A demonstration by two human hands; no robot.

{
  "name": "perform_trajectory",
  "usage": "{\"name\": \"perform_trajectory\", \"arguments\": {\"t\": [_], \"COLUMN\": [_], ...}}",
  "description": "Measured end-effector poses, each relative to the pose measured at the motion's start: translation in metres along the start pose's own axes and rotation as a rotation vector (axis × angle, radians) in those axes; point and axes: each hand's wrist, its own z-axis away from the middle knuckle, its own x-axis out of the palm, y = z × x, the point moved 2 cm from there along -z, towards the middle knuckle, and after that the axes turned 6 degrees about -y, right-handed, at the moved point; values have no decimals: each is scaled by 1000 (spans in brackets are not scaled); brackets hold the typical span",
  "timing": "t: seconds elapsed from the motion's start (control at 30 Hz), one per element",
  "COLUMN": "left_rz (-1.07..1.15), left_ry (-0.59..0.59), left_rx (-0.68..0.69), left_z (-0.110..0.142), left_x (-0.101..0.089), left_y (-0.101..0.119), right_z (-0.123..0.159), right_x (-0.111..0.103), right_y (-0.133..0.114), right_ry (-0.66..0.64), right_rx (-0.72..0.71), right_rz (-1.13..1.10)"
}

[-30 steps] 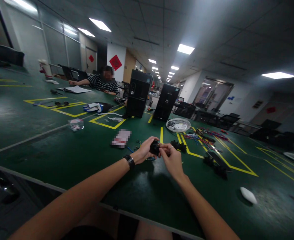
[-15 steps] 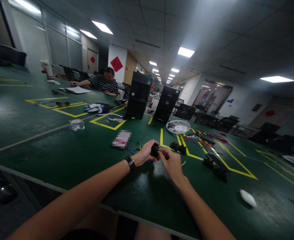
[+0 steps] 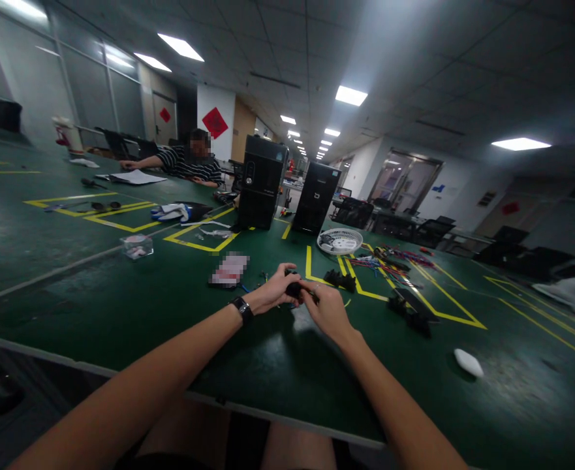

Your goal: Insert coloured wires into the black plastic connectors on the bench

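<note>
Both my hands meet over the green table (image 3: pixel 121 307) a little beyond its near edge. My left hand (image 3: pixel 273 292), with a dark watch on its wrist, is curled around a small black part (image 3: pixel 294 288). My right hand (image 3: pixel 322 308) pinches the same black part from the right side, its fingers pressed together. Most of the part is hidden between the fingers. A blurred pink-and-white packet (image 3: pixel 229 269) lies just left of my hands, and another small black piece (image 3: pixel 341 281) lies just beyond them on a yellow line.
Two black computer towers (image 3: pixel 260 191) stand farther back, with a white fan grille (image 3: pixel 339 241) and a bundle of coloured cables (image 3: pixel 395 260) to their right. A small clear box (image 3: pixel 136 246) sits left. Black parts (image 3: pixel 409 308) and a white object (image 3: pixel 468 362) lie right. A person in stripes (image 3: pixel 186 163) sits at the far side.
My hands have stayed together on the black part and sunk slightly toward the table. The view has shifted a little to the right and down.
</note>
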Motion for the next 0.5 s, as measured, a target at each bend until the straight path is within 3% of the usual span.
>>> {"name": "perform_trajectory", "arguments": {"t": [0.13,0.3,0.5], "left_rz": [10,16,-54], "left_ry": [-14,19,-78], "left_rx": [66,64,212], "left_z": [-1,-1,4], "left_x": [-3,-6,2], "left_y": [4,7,22], "right_z": [-1,0,-2], "right_x": [-8,-6,-6], "right_y": [10,18,23], "right_ry": [42,-36,161], "right_rx": [109,39,211], "right_rz": [-113,-150,-231]}}
